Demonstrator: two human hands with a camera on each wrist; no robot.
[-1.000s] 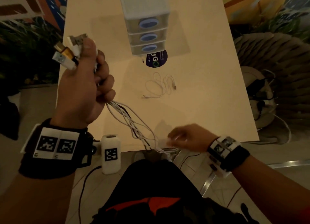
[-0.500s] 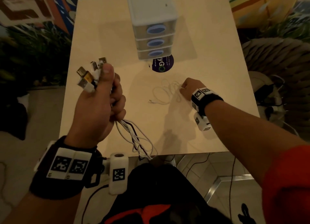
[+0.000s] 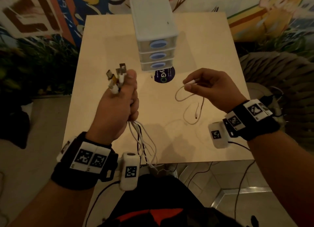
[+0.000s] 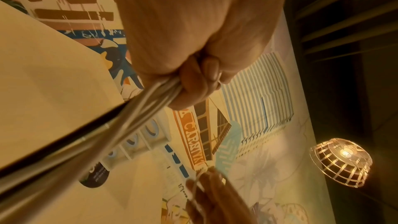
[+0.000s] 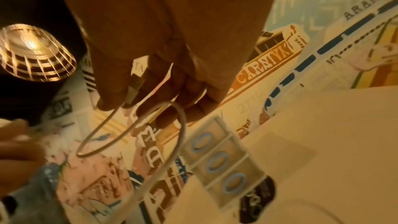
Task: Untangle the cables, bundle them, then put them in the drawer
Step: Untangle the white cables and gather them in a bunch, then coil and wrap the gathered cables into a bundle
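My left hand grips a bunch of cables in a fist above the table's near left part. Their USB plugs stick up past the thumb, and the white and black cords hang down over the near edge; in the left wrist view the cords run out of the curled fingers. My right hand pinches one end of a thin white cable lifted off the table, its loop and far plug dangling. The right wrist view shows that plug between thumb and fingers. The small three-drawer unit stands shut at the table's back centre.
A dark round sticker lies on the wooden table just in front of the drawers. A woven seat with cords on it stands to the right. Mural walls surround the table, and my lap is below its near edge.
My right hand went from the near edge to the loose white cable, picked it up and now holds it raised. My left hand moved right and lower with its bunch.
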